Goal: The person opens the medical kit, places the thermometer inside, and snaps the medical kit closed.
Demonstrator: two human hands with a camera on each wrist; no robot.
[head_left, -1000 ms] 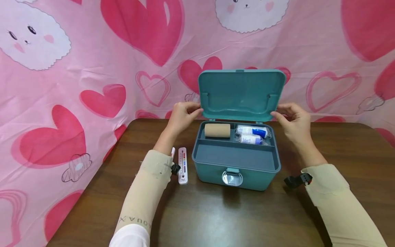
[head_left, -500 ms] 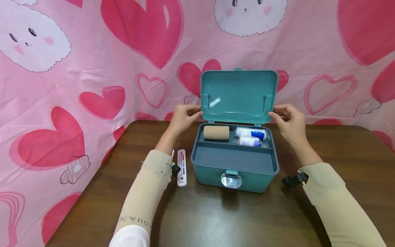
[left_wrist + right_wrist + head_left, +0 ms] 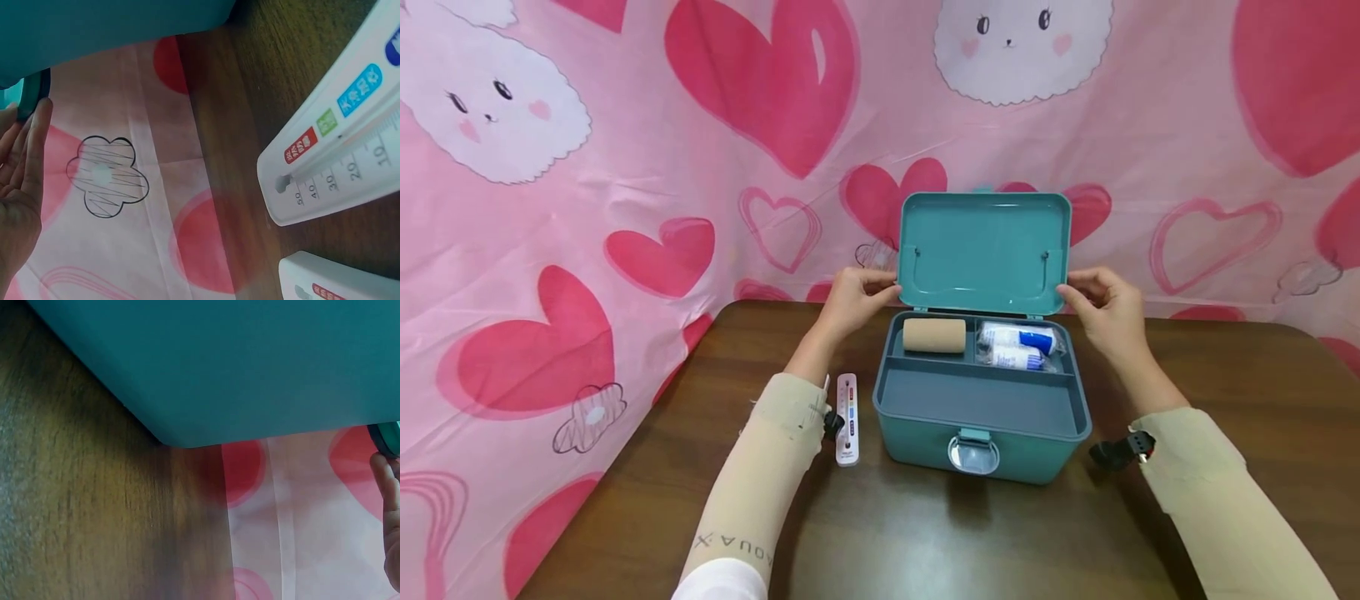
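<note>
A teal storage box (image 3: 917, 433) stands on the table with its hinged lid (image 3: 983, 250) raised and leaning back. At the lid's left edge my left hand (image 3: 850, 304) pinches the rim near the hinge. My right hand (image 3: 1111, 317) does the same on the right edge. Inside the grey tray (image 3: 981, 404) lie a tan bandage roll (image 3: 934, 335) at back left and clear-wrapped white and blue rolls (image 3: 1015, 336) at back right. The left wrist view has my left fingers (image 3: 37, 137) against the lid's rim; the right wrist view shows my right fingers (image 3: 384, 478) likewise.
Left of the box lies a white thermometer (image 3: 847, 421), with a second white one (image 3: 337, 281) beside it, partly under my left forearm in the head view. Behind the table (image 3: 880, 533) hangs a pink cloth (image 3: 745, 100) printed with hearts, close behind the lid.
The lid has swung further back, away from me, with both hands keeping hold of its sides. The head view has shifted, so everything sits slightly lower. The tray's contents have stayed in place.
</note>
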